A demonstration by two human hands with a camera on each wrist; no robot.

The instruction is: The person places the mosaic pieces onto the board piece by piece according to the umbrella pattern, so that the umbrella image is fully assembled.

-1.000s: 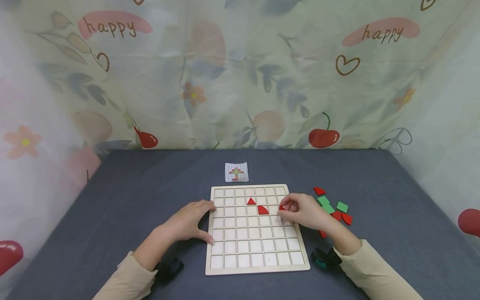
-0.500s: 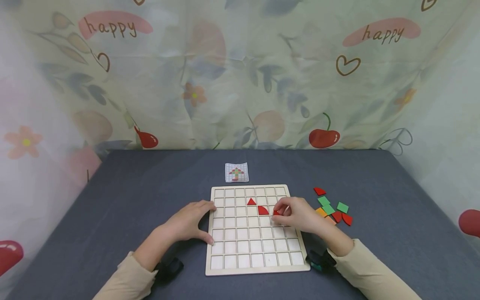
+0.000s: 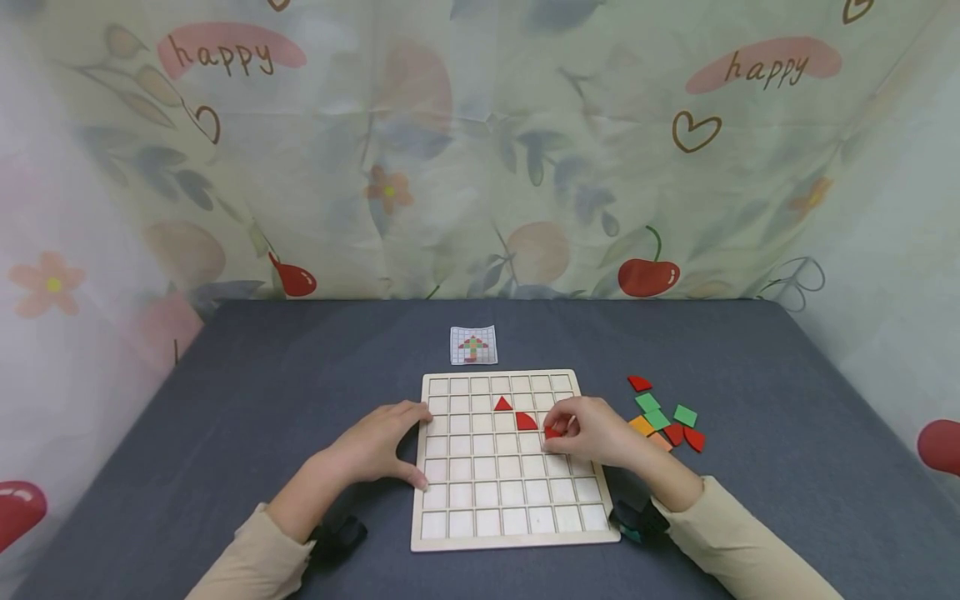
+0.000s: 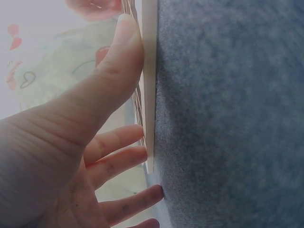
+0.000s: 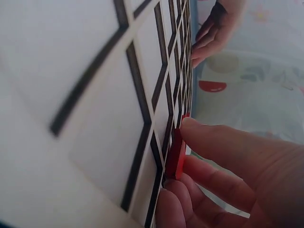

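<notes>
Red piece (image 3: pixel 552 433) noted over the right half of the gridded board (image 3: pixel 517 545), at the fingertips of the right hand (image 3: pixel 588 429). It is set just right of the red quarter-circle (image 3: pixel 527 421) and slightly nearer the person; the red triangle (image 3: pixel 502 403) is sited farther up and left. Long axis of the held piece cannot be told, much of it being covered by fingers. Whether it is seated in a cell cannot be judged either; in the right wrist view it is seen close against the grid lines.

Right hand: nearly closed, piece pinched between thumb and fingers. Left hand (image 3: pixel 384 442): well apart from the piece, thumb and fingers spread, rested at the board's left edge, nothing grasped. Loose pieces (image 3: pixel 656 419) are scattered on the worktop (image 3: pixel 315 358), right of the board.
</notes>
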